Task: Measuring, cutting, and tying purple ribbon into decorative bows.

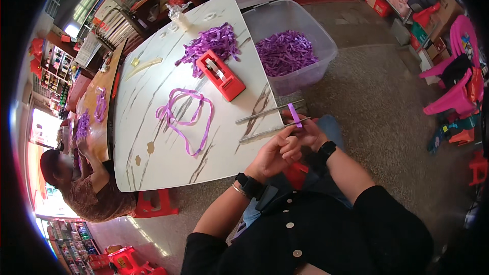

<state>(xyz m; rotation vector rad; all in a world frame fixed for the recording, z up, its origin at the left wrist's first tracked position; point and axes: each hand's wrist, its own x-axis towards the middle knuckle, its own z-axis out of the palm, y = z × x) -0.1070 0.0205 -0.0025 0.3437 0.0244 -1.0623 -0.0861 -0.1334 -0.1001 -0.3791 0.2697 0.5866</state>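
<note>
My right hand (307, 133) pinches a short purple ribbon piece (294, 114) that sticks up from its fingertips, just off the near right corner of the white marble-patterned table (153, 163). My left hand (275, 153) is curled against the right one, fingers closed on the same piece's lower end. Two long metal strips (269, 111) lie on the table corner, and the nearer one's end reaches my fingers. A long purple ribbon loop (186, 114) lies mid-table. Beyond it sit a red cutter tool (221, 75) and a pile of purple ribbon pieces (211, 43).
A clear plastic bin (300, 25) holding purple ribbon pieces stands on the floor at the table's far right. Another person (86, 188) works with purple ribbon at a wooden table on the left. Red stools (153, 204) stand below, pink chairs (451, 86) at right.
</note>
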